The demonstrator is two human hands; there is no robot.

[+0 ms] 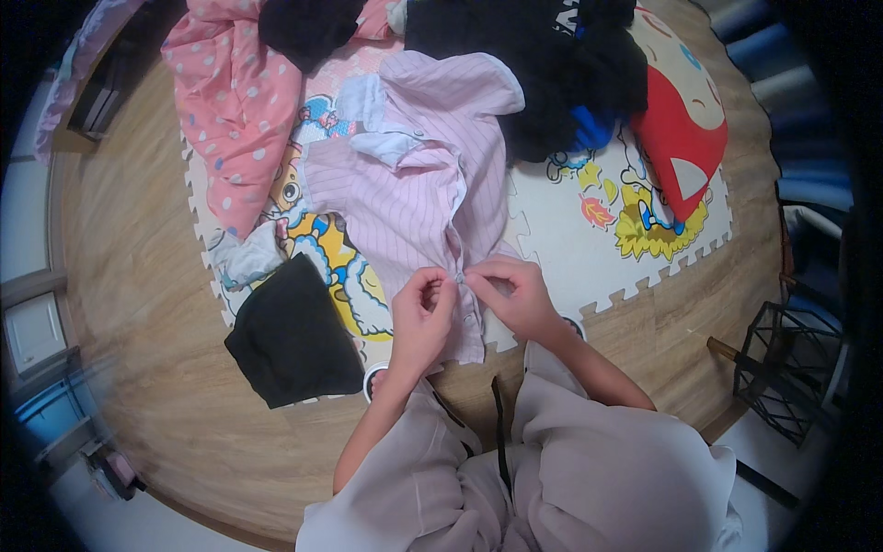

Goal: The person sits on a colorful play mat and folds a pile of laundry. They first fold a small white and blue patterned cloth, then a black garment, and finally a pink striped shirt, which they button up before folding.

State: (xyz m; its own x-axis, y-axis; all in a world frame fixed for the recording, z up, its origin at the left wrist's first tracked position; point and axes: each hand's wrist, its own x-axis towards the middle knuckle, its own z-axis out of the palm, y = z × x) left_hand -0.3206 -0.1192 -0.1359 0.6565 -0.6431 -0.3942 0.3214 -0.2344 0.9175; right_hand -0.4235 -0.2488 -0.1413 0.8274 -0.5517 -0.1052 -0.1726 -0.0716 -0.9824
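A pink striped shirt (405,202) with pale blue collar and cuffs lies spread on the foam play mat (552,248), its collar end away from me. At the lower part of its front opening, my left hand (426,308) pinches the edge of the button placket. My right hand (510,294) meets it from the other side, thumb and forefinger closed on the same placket. The fingertips of both hands nearly touch there, and whatever small button lies between them is hidden. Below the hands, the shirt's hem (464,350) hangs toward my feet.
A folded black garment (294,336) lies at the left mat edge, beside a crumpled whitish cloth (246,259). Pink polka-dot fabric (230,110) and a pile of black clothes (533,74) lie farther off. A red plush cushion (676,138) sits right; a black wire-frame stand (786,359) is near the wall.
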